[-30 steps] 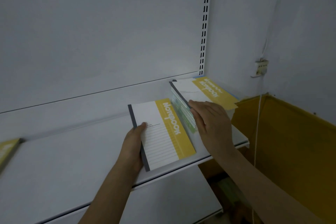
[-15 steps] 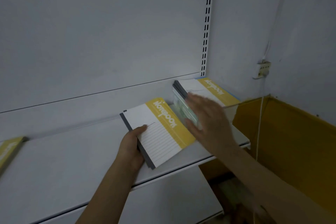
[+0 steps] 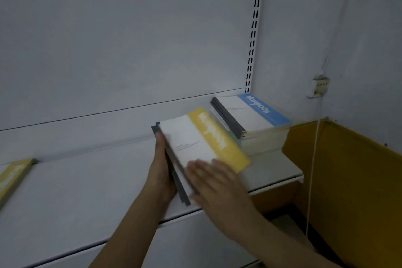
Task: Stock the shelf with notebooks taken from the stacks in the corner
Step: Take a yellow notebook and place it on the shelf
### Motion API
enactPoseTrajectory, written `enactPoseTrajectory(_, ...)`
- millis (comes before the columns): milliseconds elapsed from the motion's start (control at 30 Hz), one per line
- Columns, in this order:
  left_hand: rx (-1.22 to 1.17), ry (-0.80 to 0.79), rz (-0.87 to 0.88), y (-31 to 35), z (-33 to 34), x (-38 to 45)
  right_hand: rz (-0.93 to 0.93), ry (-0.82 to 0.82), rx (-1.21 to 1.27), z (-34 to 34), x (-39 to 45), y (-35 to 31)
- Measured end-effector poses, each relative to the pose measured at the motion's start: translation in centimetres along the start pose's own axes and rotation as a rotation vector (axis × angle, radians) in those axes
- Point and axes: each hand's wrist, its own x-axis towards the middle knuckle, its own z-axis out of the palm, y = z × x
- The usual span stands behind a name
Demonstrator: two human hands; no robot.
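Note:
A yellow-and-white notebook lies on top of another one with a dark spine, on the white shelf. My left hand grips this small pile along its spine edge. Blurred by motion, my right hand lies flat on the near end of the top cover with straight fingers. Behind and to the right, in the shelf's corner, stands the stack of notebooks, topped by a blue-and-white cover.
Another yellow notebook lies at the shelf's far left edge. A slotted upright ends the back panel. Right of the shelf are a yellow panel and a hanging white cord. A lower shelf juts out below.
My right hand carried the yellow notebook from the corner stack onto the one in my left hand. The stack now shows a blue cover on top.

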Motion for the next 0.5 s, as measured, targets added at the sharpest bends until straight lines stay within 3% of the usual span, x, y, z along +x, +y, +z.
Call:
enactPoseTrajectory(100, 0.019, -0.016, 0.038, 0.0, -0.4, -0.2, -0.012, -0.197, 0.119, 0.5, -0.3, -1.0)
enactPoseTrajectory(200, 0.065, 0.029, 0.239, 0.6, -0.8, -0.1, 0.134, -0.039, 0.186, -0.7, 1.4, 0.7)
enactPoseTrajectory(333, 0.424, 0.052, 0.488, 2.9, -0.1, -1.1, 0.479, 0.172, 0.492, -2.8, 4.2, 3.5)
enactPoseTrajectory(400, 0.584, 0.054, 0.514, 3.2, -0.2, -1.9, 0.553, 0.191, 0.772, -3.5, 5.2, 3.9)
enactPoseTrajectory(500, 0.719, -0.044, 0.354, 1.5, -1.1, -2.8, 0.600, 0.219, 1.064, -3.6, 5.9, 3.6)
